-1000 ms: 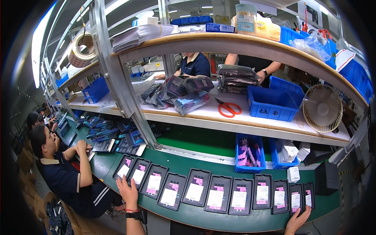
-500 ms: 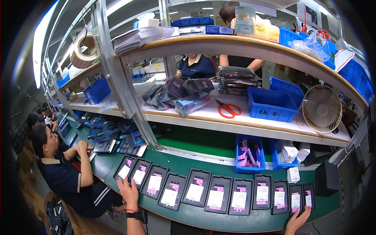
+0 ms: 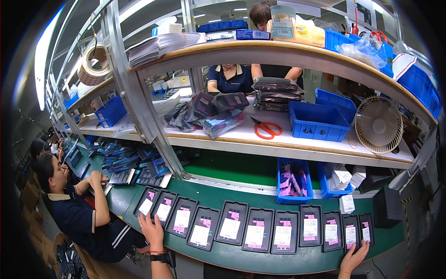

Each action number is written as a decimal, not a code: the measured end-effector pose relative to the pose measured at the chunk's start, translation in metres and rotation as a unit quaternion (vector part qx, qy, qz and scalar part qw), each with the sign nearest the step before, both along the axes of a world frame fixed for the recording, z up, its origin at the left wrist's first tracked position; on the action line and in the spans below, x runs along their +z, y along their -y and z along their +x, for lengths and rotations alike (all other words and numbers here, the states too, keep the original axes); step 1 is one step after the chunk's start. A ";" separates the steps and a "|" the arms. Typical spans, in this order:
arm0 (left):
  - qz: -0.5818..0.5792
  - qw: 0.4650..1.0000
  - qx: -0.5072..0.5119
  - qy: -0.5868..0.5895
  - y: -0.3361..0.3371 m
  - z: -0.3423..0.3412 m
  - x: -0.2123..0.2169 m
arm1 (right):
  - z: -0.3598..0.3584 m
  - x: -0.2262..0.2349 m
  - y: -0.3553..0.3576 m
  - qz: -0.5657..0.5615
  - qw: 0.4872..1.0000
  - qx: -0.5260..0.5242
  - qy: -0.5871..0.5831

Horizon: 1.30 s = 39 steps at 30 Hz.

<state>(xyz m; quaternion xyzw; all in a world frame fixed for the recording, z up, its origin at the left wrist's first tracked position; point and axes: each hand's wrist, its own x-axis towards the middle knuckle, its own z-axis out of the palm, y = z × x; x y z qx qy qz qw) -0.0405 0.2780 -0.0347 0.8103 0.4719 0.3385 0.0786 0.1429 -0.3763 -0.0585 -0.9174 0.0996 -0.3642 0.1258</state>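
Black plastic trays stand in a curved row along the green bench, each with pink pieces and a white printed slip inside. My left hand (image 3: 152,232) has its fingers spread at the near edge of the row's left end, close to a tray (image 3: 162,210) there; whether it touches is unclear. At the right end, my right hand (image 3: 355,257) lies with fingers stretched out against the near ends of two narrow-looking trays, one of them the second-last tray (image 3: 351,222). Neither hand grips anything. A wider tray (image 3: 232,209) sits mid-row.
Behind the row stand a blue bin (image 3: 295,199) of pink pieces and a blue bin (image 3: 332,195) of white slips. A black block (image 3: 387,208) is at the right. A shelf (image 3: 223,141) holds red scissors (image 3: 268,130) and a fan (image 3: 379,124). A co-worker (image 3: 74,211) sits left.
My right hand has shifted slightly farther onto the near ends of the right-hand trays. My left hand is almost still, and the view has turned a little.
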 end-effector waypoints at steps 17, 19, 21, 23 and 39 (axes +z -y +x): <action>0.013 1.000 0.004 0.004 0.000 -0.008 0.000 | -0.006 0.008 -0.007 0.002 1.000 -0.001 -0.015; 0.018 1.000 0.001 0.008 -0.003 -0.011 -0.004 | -0.011 0.006 -0.003 0.001 1.000 0.002 -0.003; 0.022 1.000 -0.015 0.001 -0.009 -0.014 -0.005 | -0.012 -0.001 -0.001 0.031 0.999 0.008 0.008; 0.018 0.999 -0.025 -0.010 -0.021 0.009 -0.016 | -0.012 0.005 -0.003 0.015 1.000 0.004 -0.009; 0.086 0.991 -0.079 -0.066 -0.064 0.000 -0.017 | -0.153 0.080 0.011 0.211 0.837 0.351 -0.363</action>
